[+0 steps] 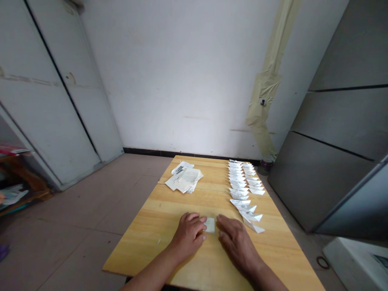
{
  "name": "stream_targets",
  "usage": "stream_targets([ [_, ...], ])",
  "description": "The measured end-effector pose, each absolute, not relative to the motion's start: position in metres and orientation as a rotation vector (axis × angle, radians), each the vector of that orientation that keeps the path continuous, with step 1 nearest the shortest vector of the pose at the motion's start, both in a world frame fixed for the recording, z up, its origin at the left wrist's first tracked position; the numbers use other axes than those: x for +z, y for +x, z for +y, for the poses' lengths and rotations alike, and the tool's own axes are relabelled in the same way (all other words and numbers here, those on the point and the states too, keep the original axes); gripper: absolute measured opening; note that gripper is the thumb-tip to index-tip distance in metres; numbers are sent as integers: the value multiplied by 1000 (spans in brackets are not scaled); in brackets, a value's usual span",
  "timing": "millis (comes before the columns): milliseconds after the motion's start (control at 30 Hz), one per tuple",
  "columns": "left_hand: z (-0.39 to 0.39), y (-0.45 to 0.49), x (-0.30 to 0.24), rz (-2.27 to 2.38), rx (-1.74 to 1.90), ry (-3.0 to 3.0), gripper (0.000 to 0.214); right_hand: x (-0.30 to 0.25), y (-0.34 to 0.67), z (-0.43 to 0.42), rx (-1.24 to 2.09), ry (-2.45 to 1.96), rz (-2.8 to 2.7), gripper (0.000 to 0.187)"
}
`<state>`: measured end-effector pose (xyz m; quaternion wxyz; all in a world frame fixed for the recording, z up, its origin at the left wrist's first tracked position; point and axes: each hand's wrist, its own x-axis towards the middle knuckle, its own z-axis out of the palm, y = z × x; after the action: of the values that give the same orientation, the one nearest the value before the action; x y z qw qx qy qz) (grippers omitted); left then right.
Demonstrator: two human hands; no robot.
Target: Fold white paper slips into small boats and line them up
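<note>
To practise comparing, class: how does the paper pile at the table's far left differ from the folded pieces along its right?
The pile holds flat sheets; the folded pieces are pointed. The pile is one overlapping heap; the folded pieces run in rows. Both are white paper.

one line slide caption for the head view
On a wooden table, the left hand and right hand touch a small white paper; a sheet pile and rows of folded papers lie beyond.

Print on the paper slips is too blurred to read
</note>
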<state>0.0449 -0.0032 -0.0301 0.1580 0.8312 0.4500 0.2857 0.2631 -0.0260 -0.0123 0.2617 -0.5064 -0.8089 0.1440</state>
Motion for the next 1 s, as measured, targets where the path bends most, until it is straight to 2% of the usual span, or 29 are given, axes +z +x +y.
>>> stream_targets([
  [167,7,55,-35,1318,977,2304,25,-16,263,-10,414,-1257,-2112,28],
  [367,15,59,-35,1323,999,2288,26,-11,250,0,476,-1140,-2161,34],
  [500,17,59,-33,1288,1038,2262,23,-15,249,8,478,-1178,-2171,30],
  [633,17,58,-28,1254,1037,2255,21,-15,248,11,449,-1196,-2222,23],
  [1000,16,51,-29,1192,906,2440,21,-25,239,12,224,-1275,-2300,19],
])
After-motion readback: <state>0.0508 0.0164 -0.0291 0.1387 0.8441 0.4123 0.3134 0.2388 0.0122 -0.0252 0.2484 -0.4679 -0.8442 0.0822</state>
